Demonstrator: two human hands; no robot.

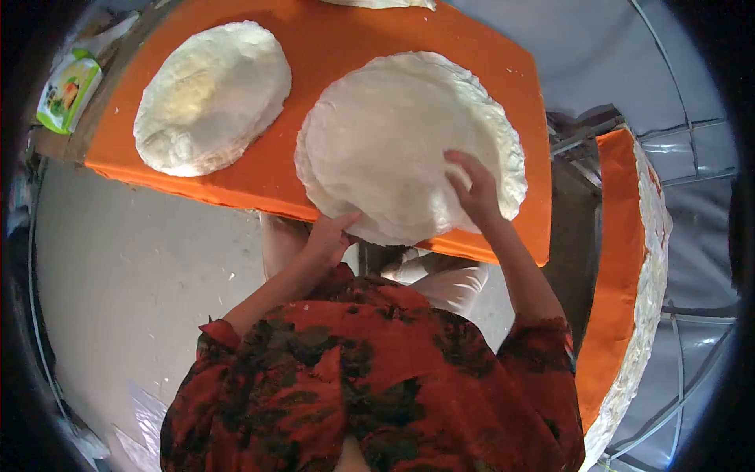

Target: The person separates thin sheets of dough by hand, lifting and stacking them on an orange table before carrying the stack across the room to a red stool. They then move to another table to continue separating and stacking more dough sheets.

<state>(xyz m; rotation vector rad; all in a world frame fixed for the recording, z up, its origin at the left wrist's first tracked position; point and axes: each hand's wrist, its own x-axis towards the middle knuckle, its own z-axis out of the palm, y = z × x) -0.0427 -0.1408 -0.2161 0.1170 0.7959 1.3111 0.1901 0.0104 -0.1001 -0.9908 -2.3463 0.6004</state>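
A broad stack of thin, round, off-white sheets (385, 126), much like large flatbreads with uneven rims, lies on the orange-covered table (291, 177) in front of me. At its near left rim, my left hand (329, 236) is closed on the edge, thumb on top and the other fingers hidden underneath. My right hand (476, 193) is over the right part of the stack, fingers apart and slightly bent, gripping nothing. To the left rests a second pile of round white sheets (212, 98), its middle a little yellowish.
A green and white packet (69, 90) sits beyond the table's left edge. Part of another pale sheet (381, 2) shows at the far edge. On the right stands another orange-covered surface (617, 259) with a pale, crinkled layer along its side. Metal rods (586, 138) lie between them.
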